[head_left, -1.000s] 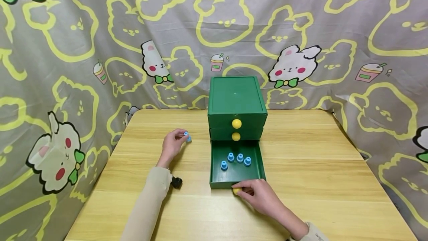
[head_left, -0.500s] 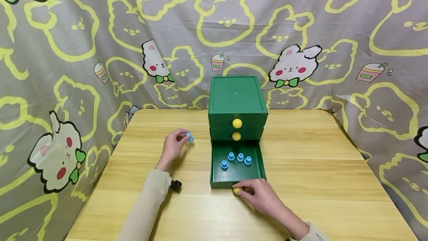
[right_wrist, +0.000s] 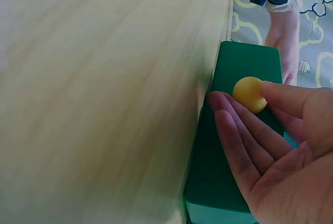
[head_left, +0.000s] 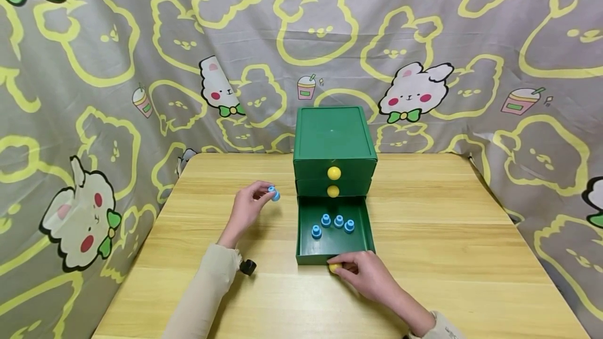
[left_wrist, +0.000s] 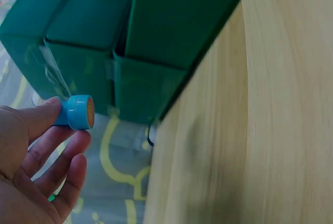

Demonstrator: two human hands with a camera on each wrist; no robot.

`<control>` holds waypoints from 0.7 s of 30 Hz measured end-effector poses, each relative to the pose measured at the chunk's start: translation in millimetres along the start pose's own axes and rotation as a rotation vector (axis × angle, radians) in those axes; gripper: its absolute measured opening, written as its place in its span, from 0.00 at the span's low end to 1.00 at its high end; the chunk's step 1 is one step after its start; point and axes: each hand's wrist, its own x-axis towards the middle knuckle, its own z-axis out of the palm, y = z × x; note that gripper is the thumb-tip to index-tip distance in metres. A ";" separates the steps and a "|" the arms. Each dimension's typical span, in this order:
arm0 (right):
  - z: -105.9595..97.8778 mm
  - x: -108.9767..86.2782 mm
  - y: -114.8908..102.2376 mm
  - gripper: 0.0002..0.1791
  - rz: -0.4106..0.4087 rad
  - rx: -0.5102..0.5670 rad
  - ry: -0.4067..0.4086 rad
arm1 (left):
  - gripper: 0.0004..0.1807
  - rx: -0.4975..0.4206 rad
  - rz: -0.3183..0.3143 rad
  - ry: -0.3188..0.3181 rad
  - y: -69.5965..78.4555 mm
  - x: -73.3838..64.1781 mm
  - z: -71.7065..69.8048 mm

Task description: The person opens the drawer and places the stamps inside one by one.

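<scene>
My left hand (head_left: pixel 247 205) pinches a small blue stamp (head_left: pixel 274 194) between thumb and fingers, above the table left of the green drawer cabinet (head_left: pixel 333 135). In the left wrist view, the stamp (left_wrist: pixel 79 112) lies sideways with its orange-brown end facing right; the other fingers are loosely bent below it. The bottom drawer (head_left: pixel 335 250) is pulled out, and several similar blue stamps (head_left: pixel 339 222) stand upright inside. At its front, my right hand (head_left: pixel 369 276) grips the round yellow knob (head_left: pixel 335 267). The right wrist view shows the thumb touching that knob (right_wrist: pixel 250 94).
Above the bottom drawer, two closed drawers carry yellow knobs (head_left: pixel 334 173). The cabinet stands on a light wooden table (head_left: pixel 438 213) near its back edge. A grey patterned curtain (head_left: pixel 264 30) hangs behind and to the left. A black object (head_left: pixel 247 267) sits at the left cuff.
My left hand has moved right with the stamp, closer to the cabinet. The right hand, the drawer and the stamps in it have stayed in place.
</scene>
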 end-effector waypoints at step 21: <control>-1.9 0.2 -0.5 0.11 0.006 0.009 -0.022 | 0.09 -0.021 0.197 -0.195 59.1 -27.0 37.0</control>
